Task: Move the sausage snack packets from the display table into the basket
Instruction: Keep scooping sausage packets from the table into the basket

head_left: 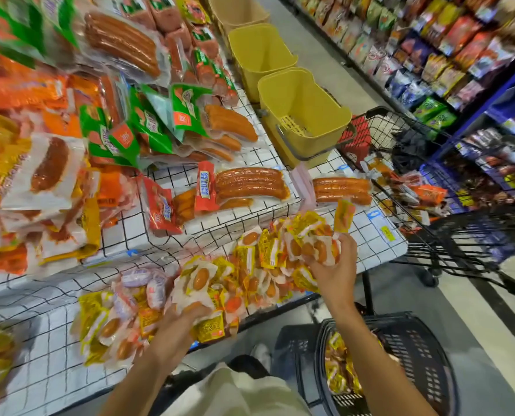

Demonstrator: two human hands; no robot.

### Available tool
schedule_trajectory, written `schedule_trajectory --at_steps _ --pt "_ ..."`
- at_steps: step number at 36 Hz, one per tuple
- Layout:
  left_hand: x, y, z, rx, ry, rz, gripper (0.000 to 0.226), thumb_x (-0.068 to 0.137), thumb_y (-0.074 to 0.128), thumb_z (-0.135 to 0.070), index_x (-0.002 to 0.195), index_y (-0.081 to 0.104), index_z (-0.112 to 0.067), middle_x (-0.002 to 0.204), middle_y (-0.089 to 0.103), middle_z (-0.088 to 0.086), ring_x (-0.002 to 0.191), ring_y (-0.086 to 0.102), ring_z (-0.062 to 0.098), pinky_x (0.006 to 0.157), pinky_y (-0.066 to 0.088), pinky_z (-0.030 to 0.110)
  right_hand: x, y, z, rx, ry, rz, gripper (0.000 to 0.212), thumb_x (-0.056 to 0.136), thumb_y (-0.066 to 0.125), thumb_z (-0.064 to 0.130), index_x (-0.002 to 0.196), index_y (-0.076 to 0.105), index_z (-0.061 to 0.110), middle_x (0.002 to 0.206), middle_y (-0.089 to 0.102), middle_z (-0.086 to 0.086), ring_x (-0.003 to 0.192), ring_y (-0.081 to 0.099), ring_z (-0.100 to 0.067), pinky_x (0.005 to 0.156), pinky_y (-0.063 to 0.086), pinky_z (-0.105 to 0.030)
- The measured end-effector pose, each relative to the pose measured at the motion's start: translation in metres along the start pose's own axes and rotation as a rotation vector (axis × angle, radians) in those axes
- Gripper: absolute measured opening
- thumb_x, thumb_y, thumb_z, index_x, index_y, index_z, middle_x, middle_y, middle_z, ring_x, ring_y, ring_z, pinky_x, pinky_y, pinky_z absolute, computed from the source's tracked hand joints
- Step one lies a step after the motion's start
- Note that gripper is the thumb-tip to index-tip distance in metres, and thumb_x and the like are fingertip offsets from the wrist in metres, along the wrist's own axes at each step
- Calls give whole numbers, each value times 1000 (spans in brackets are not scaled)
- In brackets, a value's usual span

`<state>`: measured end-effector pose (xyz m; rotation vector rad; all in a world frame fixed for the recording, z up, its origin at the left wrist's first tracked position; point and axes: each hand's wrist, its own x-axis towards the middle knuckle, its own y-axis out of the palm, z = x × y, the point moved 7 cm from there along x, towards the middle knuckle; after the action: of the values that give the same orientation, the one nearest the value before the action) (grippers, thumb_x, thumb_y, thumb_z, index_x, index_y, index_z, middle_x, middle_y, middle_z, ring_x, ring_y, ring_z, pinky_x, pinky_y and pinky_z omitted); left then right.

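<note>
Small yellow-and-white sausage snack packets lie heaped in the front bay of the wire-gridded display table. My left hand grips a bunch of these packets at the heap's near edge. My right hand holds another handful lifted above the heap's right end, with one packet sticking up above the fingers. The black plastic basket stands on the floor below my right forearm and has several of the same packets inside.
Larger sausage packs fill the table's back bays. Yellow bins hang along its right side. A black wire trolley stands to the right, with snack shelves across the aisle.
</note>
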<state>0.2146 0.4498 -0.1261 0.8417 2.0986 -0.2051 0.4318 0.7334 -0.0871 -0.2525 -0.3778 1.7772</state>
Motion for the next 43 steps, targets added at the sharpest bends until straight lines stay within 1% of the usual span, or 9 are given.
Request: schedule_trajectory --at_steps 4,10,19,22,26,29,33,38,43 --pt "-7 0 -2 7 4 -22 103 40 100 -29 131 54 -22 118 72 9 111 69 29 96 55 51 -5 12 -1 120 83 106 67 72 93 23 117 50 50 116 61 24 111 60 7 80 49 -6" --pt "-17 8 -8 11 24 -35 120 28 99 -38 135 48 -23 130 64 4 122 59 25 111 41 55 2 24 -7 -13 232 216 91 63 90 57 135 38 42 121 60 17 105 61 -4 84 51 -26" --pt "-35 9 -15 20 3 -55 80 66 86 -12 133 45 -25 111 69 -3 89 70 10 54 59 25 14 -20 10 79 280 -108 27 75 87 40 85 62 41 75 68 32 86 66 9 61 44 -2" --pt "-36 3 -19 -14 25 -18 97 59 88 -8 144 43 -15 126 68 12 115 67 29 94 57 49 7 -37 19 207 335 -187 35 76 86 43 101 70 25 93 72 14 93 68 -4 78 52 -19" --pt "-39 -2 -30 -59 78 41 65 81 71 7 140 49 -8 119 72 19 106 71 36 83 60 49 -7 -59 49 383 309 -295 22 78 86 38 96 74 38 91 76 17 89 68 10 74 53 -9" --pt "-49 -3 -46 -25 163 115 52 86 61 14 135 55 -4 116 71 22 102 69 37 75 62 44 -28 -77 82 482 301 -376 50 76 87 45 115 69 19 112 75 0 110 70 -17 99 56 -36" --pt "-57 -9 -58 -61 160 172 70 87 63 12 150 39 -7 139 57 26 129 54 41 105 46 60 -62 -105 127 545 244 -485 17 85 82 33 94 70 24 105 76 -3 103 72 -22 99 55 -52" --pt "-69 -5 -63 -36 180 256 54 85 63 14 133 57 -11 125 68 21 115 66 38 92 58 51 -117 -116 139 634 253 -393 39 87 77 40 117 67 18 90 75 5 77 72 -9 62 59 -28" --pt "-71 -3 -39 -14 122 279 57 85 64 14 116 54 -32 95 79 -3 90 76 15 66 62 34 -194 -111 97 609 412 -448 41 84 77 40 120 71 22 115 76 1 106 73 -17 91 56 -49"
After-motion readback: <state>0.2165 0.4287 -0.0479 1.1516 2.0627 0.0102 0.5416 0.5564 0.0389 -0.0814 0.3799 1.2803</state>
